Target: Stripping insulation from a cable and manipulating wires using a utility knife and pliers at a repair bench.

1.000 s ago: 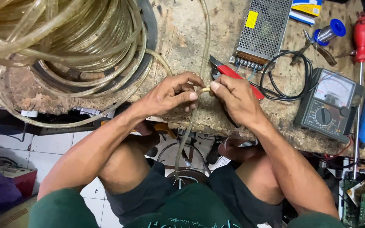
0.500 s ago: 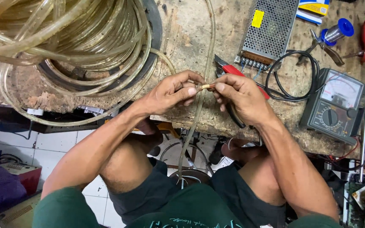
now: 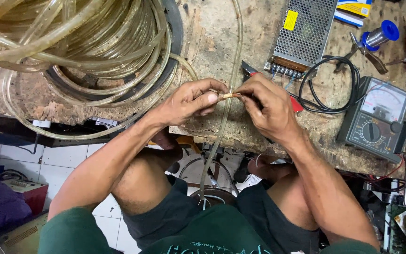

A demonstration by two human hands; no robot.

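Clear tube [image 3: 227,117] runs from the far bench [image 3: 212,42] edge down between the knees; its small tan end piece [image 3: 230,96] is pinched between both hands. Left hand [image 3: 191,101] fingers press together on it, right hand [image 3: 266,106] fingers pinch its other end, over red-handled pliers [image 3: 295,104].

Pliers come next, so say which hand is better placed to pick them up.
Right. The red-handled pliers lie directly under the right hand. The left hand is farther off, its fingers pinching the tube end.
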